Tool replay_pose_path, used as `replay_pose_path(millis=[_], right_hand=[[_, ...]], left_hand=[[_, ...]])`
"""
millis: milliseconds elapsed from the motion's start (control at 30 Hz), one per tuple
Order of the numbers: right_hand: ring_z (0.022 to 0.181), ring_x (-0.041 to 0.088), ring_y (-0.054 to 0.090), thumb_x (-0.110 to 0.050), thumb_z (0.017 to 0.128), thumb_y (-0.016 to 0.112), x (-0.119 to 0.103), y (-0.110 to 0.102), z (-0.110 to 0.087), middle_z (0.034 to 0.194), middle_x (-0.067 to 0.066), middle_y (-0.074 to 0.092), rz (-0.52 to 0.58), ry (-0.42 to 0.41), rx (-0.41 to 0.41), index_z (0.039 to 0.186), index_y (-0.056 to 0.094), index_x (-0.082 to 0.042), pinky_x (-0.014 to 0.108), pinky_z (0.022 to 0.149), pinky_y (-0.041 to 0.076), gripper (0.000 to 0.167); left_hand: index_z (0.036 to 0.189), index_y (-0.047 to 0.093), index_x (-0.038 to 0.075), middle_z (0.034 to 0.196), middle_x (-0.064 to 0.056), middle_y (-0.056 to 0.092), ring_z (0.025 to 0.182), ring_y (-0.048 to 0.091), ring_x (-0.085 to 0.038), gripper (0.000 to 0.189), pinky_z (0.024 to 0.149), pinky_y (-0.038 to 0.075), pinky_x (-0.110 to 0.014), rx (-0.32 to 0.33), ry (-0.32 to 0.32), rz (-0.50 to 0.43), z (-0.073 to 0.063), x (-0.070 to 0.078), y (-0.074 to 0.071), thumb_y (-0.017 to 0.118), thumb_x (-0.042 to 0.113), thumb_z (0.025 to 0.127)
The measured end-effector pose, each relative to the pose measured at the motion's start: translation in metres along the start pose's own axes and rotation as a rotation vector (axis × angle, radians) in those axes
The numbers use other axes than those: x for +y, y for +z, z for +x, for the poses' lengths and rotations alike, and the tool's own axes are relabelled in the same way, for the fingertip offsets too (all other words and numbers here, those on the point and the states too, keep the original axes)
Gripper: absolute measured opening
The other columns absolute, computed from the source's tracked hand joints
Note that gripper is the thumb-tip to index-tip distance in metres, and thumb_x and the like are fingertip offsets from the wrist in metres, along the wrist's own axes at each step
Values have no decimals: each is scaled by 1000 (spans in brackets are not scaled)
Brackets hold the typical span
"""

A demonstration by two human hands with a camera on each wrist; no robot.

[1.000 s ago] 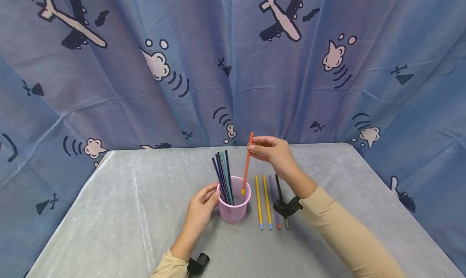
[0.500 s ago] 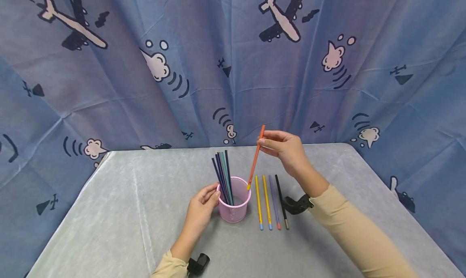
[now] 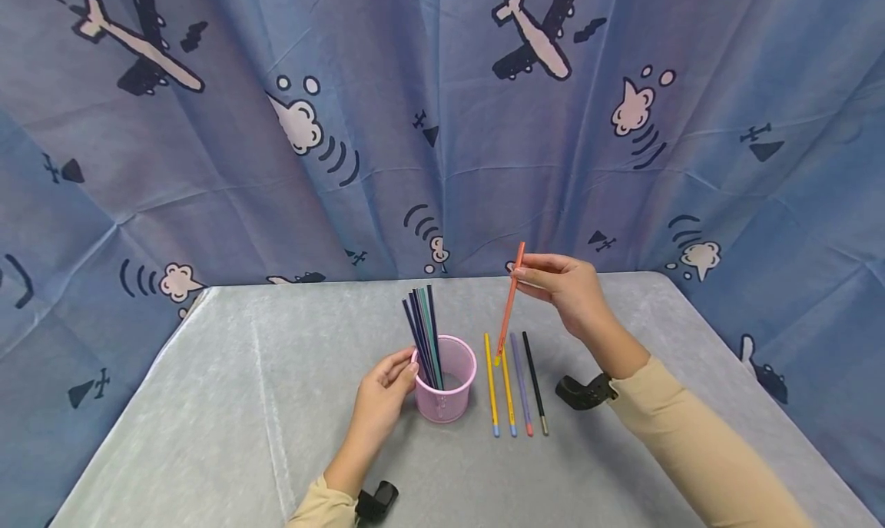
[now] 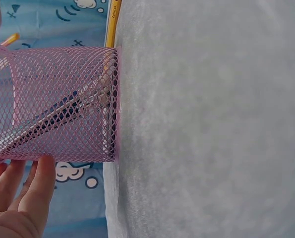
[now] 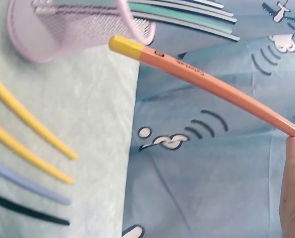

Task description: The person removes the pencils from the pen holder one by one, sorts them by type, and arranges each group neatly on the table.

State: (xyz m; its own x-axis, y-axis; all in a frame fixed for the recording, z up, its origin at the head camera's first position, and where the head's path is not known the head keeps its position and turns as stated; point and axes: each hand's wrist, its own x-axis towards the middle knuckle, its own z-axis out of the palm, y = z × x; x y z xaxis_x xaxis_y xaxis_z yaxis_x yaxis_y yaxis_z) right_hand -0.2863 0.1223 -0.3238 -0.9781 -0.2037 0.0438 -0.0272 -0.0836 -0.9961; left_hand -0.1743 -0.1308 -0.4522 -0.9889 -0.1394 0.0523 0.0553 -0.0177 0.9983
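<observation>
From the head view, the left hand (image 3: 383, 387) grips the left rim of the pink cup (image 3: 442, 409); the right hand (image 3: 568, 290) pinches an orange pencil (image 3: 509, 305), raised over the far ends of four pencils (image 3: 509, 397) right of the cup. Left wrist view: fingers (image 4: 43, 183) touch the cup's side. Right wrist view: the orange pencil hangs clear of the cup. It looks mid-transfer; laying it down calls for tilting it flat.
</observation>
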Motion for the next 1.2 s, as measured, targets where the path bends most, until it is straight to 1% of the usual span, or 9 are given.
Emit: replay_pose_path(millis=[100, 167, 267, 367, 467, 600, 667, 933, 1200], right_hand=[[86, 5, 73, -2, 91, 70, 4, -7, -1, 92, -9, 76, -12, 9, 11, 96, 75, -19, 24, 83, 61, 18], [85, 4, 73, -4, 91, 70, 6, -12, -1, 92, -10, 75, -42, 17, 21, 106, 74, -11, 23, 83, 61, 17], [84, 3, 73, -5, 92, 70, 9, -19, -2, 89, -12, 74, -99, 38, 42, 126, 62, 6, 23, 83, 61, 37], [82, 0, 72, -7, 93, 69, 11, -24, -3, 87, -14, 74, -151, 75, 59, 135, 51, 14, 23, 83, 61, 50], [83, -1, 71, -11, 93, 70, 15, -29, -4, 90, -13, 74, -201, 112, 64, 135, 52, 13, 23, 85, 60, 52], [85, -3, 70, -17, 91, 73, 23, -36, -4, 93, -14, 73, -272, 155, 67, 135, 55, 9, 26, 88, 59, 53], [85, -3, 70, -18, 90, 74, 27, -39, -5, 94, -14, 73, -292, 170, 69, 135, 55, 8, 27, 90, 59, 55], [82, -3, 69, -14, 92, 72, 40, -49, -7, 91, -9, 73, -304, 192, 58, 133, 53, 14, 25, 86, 60, 53], [82, -3, 69, -11, 93, 69, 52, -56, -8, 94, -7, 71, -353, 238, 71, 133, 55, 12, 25, 86, 61, 48]], left_hand=[[133, 58, -6, 132, -25, 63, 118, 64, -26, 39, 91, 58, -22, -3, -5, -3, 0, 0, 1, 61, 14, 99], [133, 57, -6, 132, -25, 62, 118, 64, -26, 39, 91, 58, -22, -2, -1, 2, 0, 0, 1, 61, 14, 99], [132, 57, -7, 132, -26, 62, 118, 65, -26, 39, 91, 59, -23, 0, 5, 11, 0, 0, 1, 60, 14, 99], [132, 58, -6, 132, -25, 63, 118, 64, -27, 39, 91, 58, -23, 4, 0, 10, -1, 0, 1, 60, 14, 99], [132, 57, -7, 131, -25, 63, 116, 65, -23, 40, 91, 58, -21, 3, 10, 15, -1, -1, 1, 60, 15, 99], [132, 57, -8, 130, -27, 63, 110, 66, -12, 40, 89, 58, -19, 2, 27, 19, -1, -2, 1, 60, 15, 100], [132, 57, -8, 130, -27, 63, 109, 66, -11, 40, 89, 58, -18, 1, 29, 14, -1, -2, 1, 60, 15, 100], [133, 56, -9, 132, -27, 62, 118, 64, -29, 40, 89, 57, -17, 1, 18, -10, -3, 1, 1, 60, 13, 99], [133, 56, -8, 132, -26, 62, 118, 64, -27, 40, 89, 56, -16, 1, 18, -10, -3, 2, 1, 60, 13, 99]])
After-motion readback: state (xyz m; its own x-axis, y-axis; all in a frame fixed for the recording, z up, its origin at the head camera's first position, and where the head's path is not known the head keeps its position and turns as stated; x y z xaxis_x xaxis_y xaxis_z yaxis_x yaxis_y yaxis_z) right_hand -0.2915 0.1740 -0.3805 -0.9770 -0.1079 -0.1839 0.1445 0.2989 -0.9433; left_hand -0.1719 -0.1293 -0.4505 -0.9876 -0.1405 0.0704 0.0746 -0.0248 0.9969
